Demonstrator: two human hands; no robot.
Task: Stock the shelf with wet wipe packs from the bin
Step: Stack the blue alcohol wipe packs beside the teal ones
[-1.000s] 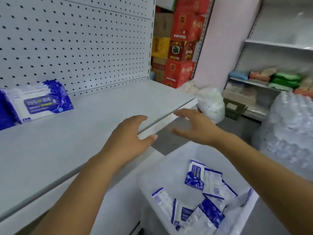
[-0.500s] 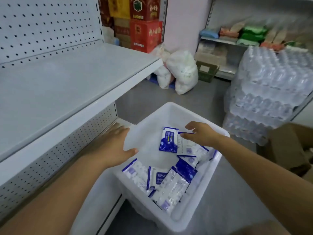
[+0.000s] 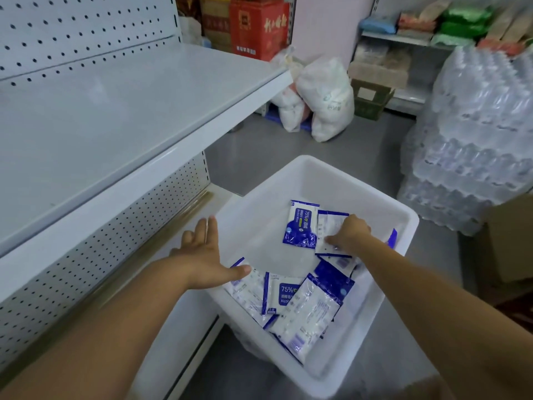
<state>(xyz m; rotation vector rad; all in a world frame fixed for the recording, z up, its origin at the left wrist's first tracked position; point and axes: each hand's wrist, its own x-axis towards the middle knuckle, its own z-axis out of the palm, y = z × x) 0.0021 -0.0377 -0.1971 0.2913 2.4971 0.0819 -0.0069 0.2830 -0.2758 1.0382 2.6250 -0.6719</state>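
A white plastic bin point(image 3: 317, 168) stands on the floor beside the white metal shelf point(image 3: 115, 111). Several blue-and-white wet wipe packs lie inside it, most in a pile point(image 3: 305, 307) at the near side. One blue pack point(image 3: 300, 226) lies face up near the middle. Right beside it, my right hand point(image 3: 350, 233) has its fingers closed around a white-backed pack point(image 3: 327, 226). My left hand point(image 3: 206, 255) hovers flat and open over the bin's left rim, its thumb above a pack at the pile's edge. No pack is visible on this part of the shelf board.
Shrink-wrapped water bottle packs point(image 3: 476, 140) are stacked right of the bin, with a cardboard box point(image 3: 507, 249) in front of them. White sacks point(image 3: 326, 96) and a small green carton point(image 3: 372, 99) sit on the floor behind. Red cartons point(image 3: 259, 24) stand at the back.
My view has swung from the shelf down to the bin. Both hands dropped from the shelf edge; the right hand reached into the bin and closed on a pack.
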